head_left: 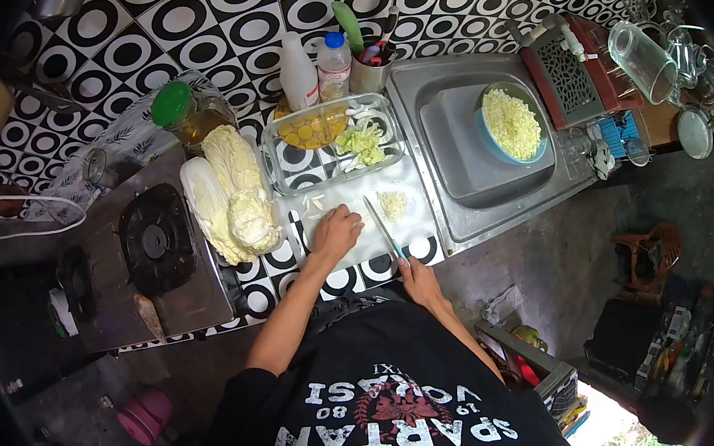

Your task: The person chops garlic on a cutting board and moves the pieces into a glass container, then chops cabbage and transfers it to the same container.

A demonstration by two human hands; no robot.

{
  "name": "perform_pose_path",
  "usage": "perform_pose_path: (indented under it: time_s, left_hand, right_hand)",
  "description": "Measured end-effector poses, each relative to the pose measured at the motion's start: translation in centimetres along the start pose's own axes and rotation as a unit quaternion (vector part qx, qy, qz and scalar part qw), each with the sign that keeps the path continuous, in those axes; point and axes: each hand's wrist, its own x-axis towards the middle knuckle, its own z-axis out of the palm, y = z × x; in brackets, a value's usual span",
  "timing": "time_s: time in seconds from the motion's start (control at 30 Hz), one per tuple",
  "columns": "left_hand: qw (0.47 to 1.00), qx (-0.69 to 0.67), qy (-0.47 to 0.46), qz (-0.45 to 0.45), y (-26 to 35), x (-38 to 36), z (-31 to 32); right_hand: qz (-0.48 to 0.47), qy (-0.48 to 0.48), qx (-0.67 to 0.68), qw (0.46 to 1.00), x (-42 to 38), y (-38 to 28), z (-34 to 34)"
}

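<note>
My right hand (420, 281) is wrapped round the light-blue handle of a knife (383, 225), its blade pointing away from me over a white cutting board (351, 255). On the board's left half lies my left hand (339, 234), fingers curled together and pressed down; what they hold is too small to make out. Right of the blade sits a small pile of finely chopped pale vegetable (392, 206). A few white strips (314, 204) rest beyond my left hand. Behind the board stands a rectangular glass dish (277, 183) with round yellow slices (314, 131) and pale green leaf pieces (361, 144).
Napa cabbages (224, 191) lie left of the board, beside a gas stove (181, 279). To the right, a bowl of chopped pale vegetable (511, 125) stands in the steel sink (457, 215). Behind are a white bottle (298, 72), a blue-capped bottle (334, 67) and a green-lidded jar (185, 115).
</note>
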Motion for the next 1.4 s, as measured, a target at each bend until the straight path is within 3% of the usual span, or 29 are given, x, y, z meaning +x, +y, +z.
perform_pose_path:
  time_s: [0.07,0.2,0.5,0.83,1.1,1.4]
  left_hand:
    - [0.999,-0.021,0.034,0.026,0.6,-0.2,0.6]
    - [0.996,-0.057,0.068,-0.004,1.1,-0.8,0.2]
    - [0.995,-0.104,0.012,-0.002,-0.9,-1.0,0.5]
    - [0.994,-0.102,0.039,0.016,-0.8,-0.7,1.3]
    - [0.994,-0.099,0.017,-0.034,1.7,0.1,2.0]
    - [0.994,-0.092,0.065,0.005,1.3,0.2,2.5]
  right_hand:
    - [0.005,0.001,0.006,1.000,0.0,-0.3,-0.2]
    - [0.016,-0.008,-0.002,1.000,0.0,0.1,-0.1]
    - [0.003,-0.038,-0.007,0.999,-0.5,0.0,-0.2]
    - [0.012,-0.041,0.001,0.999,-0.8,-0.4,-0.3]
    - [0.024,-0.026,-0.005,0.999,-0.2,-0.6,-0.3]
    - [0.025,-0.030,-0.018,0.999,-0.6,-2.0,-1.3]
